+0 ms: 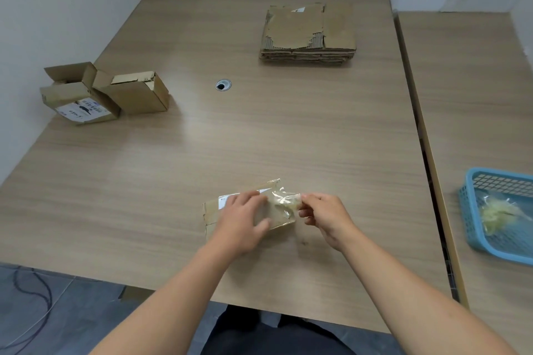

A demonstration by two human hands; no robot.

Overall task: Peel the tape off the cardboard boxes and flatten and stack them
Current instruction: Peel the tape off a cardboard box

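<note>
The person's left hand (pixel 242 225) is pressing down with spread fingers on a small brown cardboard box (pixel 212 210), which is lying near the front edge of the pale wooden table (pixel 259 138). The right hand (pixel 323 216) is pinching a crumpled strip of clear tape (pixel 284 200) that is lifting off the box's right end. A stack of flattened brown cardboard (pixel 308 32) is sitting far back, two open cardboard boxes (pixel 115 95) at the left, and a blue plastic basket (pixel 473 228) holding a wad of tape (pixel 496 213) at the right.
</note>
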